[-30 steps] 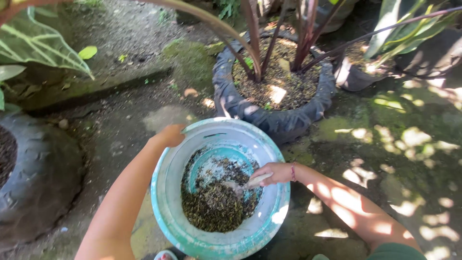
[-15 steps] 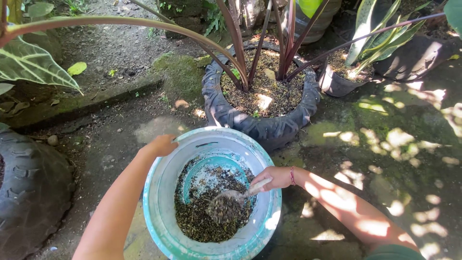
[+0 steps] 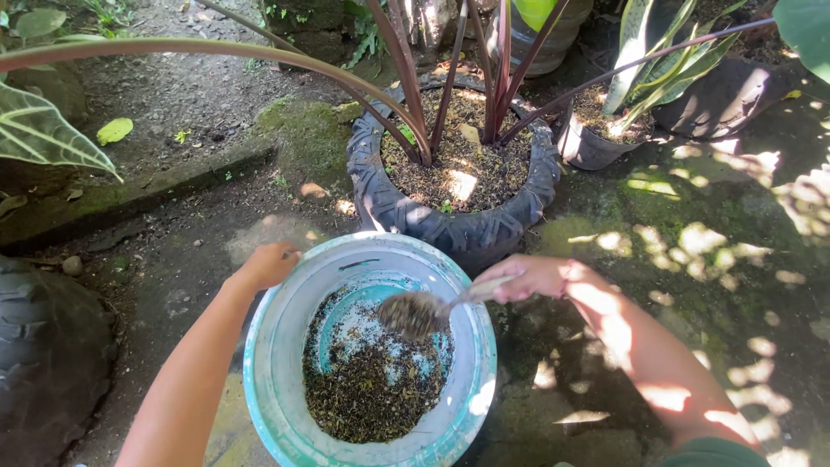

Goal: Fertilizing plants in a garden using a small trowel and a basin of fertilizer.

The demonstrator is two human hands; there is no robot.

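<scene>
Teal-rimmed plastic basin, whitish and scuffed on the inside, sits on the damp ground right under both hands. The bottom of it holds a layer of dark, crumbly potting mix, heaped more toward the near side, with bare teal showing through on the far side.

Left hand is curled over the far-left rim of the basin, fingers closed on the edge, so it's gripping the basin itself. Right hand is closed around the pale handle of a small scoop, out past the right rim. The scoop head is loaded with the same dark mix and hangs over the middle of the basin, lifted clear of the pile below it.

Just beyond the hands, touching or nearly touching the basin's far edge, there's a planter made from an old black tyre, filled with soil and with several dark reddish stalks coming up out of it. To the right of that, beyond the right hand, sits a smaller dark pot with striped sword-shaped leaves. Another tyre lies off to the left of the left arm. Mossy ground with dappled sun runs along the right arm.
</scene>
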